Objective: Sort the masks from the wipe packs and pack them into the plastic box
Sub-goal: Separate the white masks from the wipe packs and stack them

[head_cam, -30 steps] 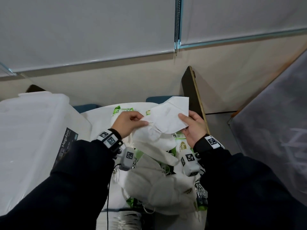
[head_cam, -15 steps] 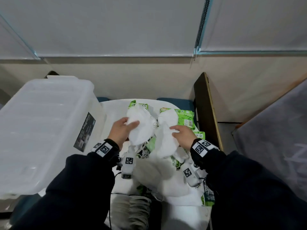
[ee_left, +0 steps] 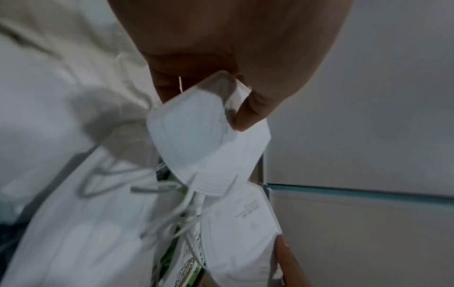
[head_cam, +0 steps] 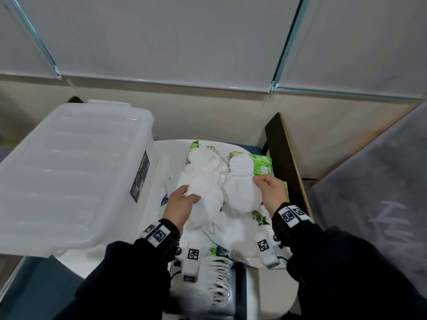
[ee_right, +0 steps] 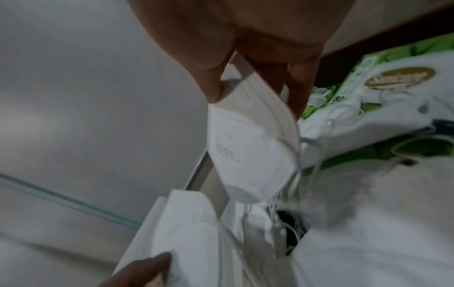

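Observation:
White folded masks and green wipe packs (head_cam: 262, 164) lie mixed in a pile on a small white table (head_cam: 161, 153). My left hand (head_cam: 181, 203) pinches one white mask (head_cam: 205, 192) between thumb and fingers; the left wrist view shows this mask (ee_left: 196, 139) hanging from the pinch. My right hand (head_cam: 270, 191) pinches a second white mask (head_cam: 240, 195), seen in the right wrist view as a folded mask (ee_right: 253, 147) under the thumb and fingers. Their ear loops are tangled together between the two masks. The translucent plastic box (head_cam: 69, 176) stands at the left, beside the pile.
A dark wooden board (head_cam: 284, 155) stands on edge right of the pile. A grey fabric surface (head_cam: 381, 204) fills the right side. A white fringed cloth (head_cam: 217, 280) hangs at the table's near edge. A wall with blinds is behind.
The single mask held up in both hands a second ago is down; each hand now holds its own mask low over the pile, slightly apart. The head view has tilted down and left.

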A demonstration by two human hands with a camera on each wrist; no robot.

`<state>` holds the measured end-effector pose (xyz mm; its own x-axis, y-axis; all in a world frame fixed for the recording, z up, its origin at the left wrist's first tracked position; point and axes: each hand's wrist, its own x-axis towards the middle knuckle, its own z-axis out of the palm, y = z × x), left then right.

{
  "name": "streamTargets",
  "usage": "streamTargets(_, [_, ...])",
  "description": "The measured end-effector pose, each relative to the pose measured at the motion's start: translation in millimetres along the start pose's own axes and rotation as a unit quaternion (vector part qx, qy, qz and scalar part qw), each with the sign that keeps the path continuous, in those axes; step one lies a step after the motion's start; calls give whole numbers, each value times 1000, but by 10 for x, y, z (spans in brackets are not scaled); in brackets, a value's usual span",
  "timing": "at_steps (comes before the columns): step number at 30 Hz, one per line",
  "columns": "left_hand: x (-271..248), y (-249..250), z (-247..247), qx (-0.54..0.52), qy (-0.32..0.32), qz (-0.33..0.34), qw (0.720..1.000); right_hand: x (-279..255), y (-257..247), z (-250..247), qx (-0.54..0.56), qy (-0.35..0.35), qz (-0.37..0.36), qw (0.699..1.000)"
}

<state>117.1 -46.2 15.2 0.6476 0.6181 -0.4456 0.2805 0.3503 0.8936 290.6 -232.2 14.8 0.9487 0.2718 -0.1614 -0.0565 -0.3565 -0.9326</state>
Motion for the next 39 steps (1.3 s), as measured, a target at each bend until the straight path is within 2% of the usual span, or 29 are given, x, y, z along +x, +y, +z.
streamTargets(2, [-129,169,-118,52,-38,76,995,-125,-42,28,33,-13,5,999])
streamTargets(4, [-238,325,-221,96,-113,134,980,-259,-141,52,61,-46,2,997])
streamTargets(7, [-274,494,-318,213,-195,220,932,-433,-345,126,87,-85,-9,993])
streamTargets(10, [-330,583,-298,267,-249,241,899,-680,-601,265,154,-141,-5,978])
streamTargets(13, [-416,586,-285,214,-272,211,914,-893,-750,389,201,-151,2,968])
streamTargets(16, [-508,502,-368,144,-222,213,941,-1108,-721,462,219,-126,97,963])
streamTargets(18, [-524,411,-435,110,-164,217,956,-1272,-626,494,263,-162,148,940])
streamTargets(19, [-528,362,-461,89,-146,207,963,-1356,-555,516,269,-185,146,934])
streamTargets(21, [-545,275,-487,65,-124,188,972,-1538,-430,567,223,-199,96,949])
streamTargets(23, [-575,205,-516,62,-98,184,976,-1653,-315,623,177,-155,80,969])
streamTargets(25, [-581,141,-580,90,-72,177,977,-1668,-218,623,206,-91,129,966])
streamTargets(27, [-572,57,-671,144,-67,169,973,-1605,-150,555,276,-55,190,940])
streamTargets(30, [-548,-105,-788,178,-100,131,970,-1547,-150,466,386,-57,246,887])
streamTargets(31, [-541,-150,-793,168,-107,119,973,-1542,-160,462,379,-64,242,891])
streamTargets(34, [-537,-178,-729,61,-94,63,992,-1519,-97,505,224,-112,152,956])
streamTargets(35, [-530,-165,-705,25,-90,42,995,-1511,-69,523,177,-136,123,967])
streamTargets(37, [-528,-123,-675,-13,-81,9,997,-1522,-26,565,127,-168,110,971])
streamTargets(39, [-502,-111,-657,-12,-76,-9,997,-1550,0,613,122,-176,134,968])
